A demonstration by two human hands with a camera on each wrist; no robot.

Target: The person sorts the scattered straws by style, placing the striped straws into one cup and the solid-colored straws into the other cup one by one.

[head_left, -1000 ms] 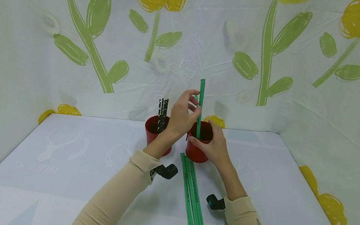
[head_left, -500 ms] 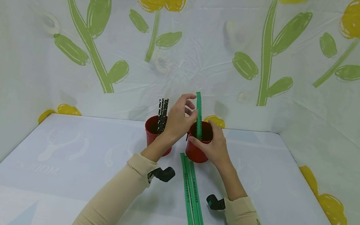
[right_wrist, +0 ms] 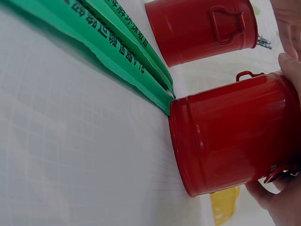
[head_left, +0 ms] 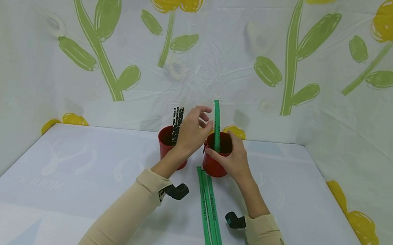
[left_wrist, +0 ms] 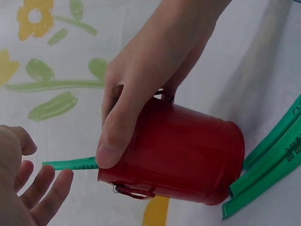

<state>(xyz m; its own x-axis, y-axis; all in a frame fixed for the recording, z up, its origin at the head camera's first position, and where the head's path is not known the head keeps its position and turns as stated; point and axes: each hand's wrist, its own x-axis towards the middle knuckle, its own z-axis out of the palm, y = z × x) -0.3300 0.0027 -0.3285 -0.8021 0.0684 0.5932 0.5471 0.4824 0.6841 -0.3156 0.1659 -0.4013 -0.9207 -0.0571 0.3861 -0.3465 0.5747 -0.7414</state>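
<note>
A green wrapped straw (head_left: 216,119) stands in the right-hand red bucket (head_left: 215,168), leaning slightly left, its upper part above the rim. Just left of it is my left hand (head_left: 190,132), fingers loosely bent and apart from the straw; the left wrist view shows a gap between them. My right hand (head_left: 233,157) grips that bucket near its rim, thumb on the near side. Its other fingers are largely hidden. On the table before the bucket lie a few more green wrapped straws (head_left: 208,214), side by side, their far ends close to its base (right_wrist: 181,141).
A second red bucket (head_left: 165,148) stands to the left, holding several black-and-white patterned straws (head_left: 176,123); my left hand and forearm partly cover it. A white table (head_left: 63,186) lies beneath. Behind rises a flower-printed cloth backdrop (head_left: 216,56).
The green straw has dropped lower into the right-hand bucket. My left hand has let go of it and moved slightly left and down. My right hand has stayed on the bucket.
</note>
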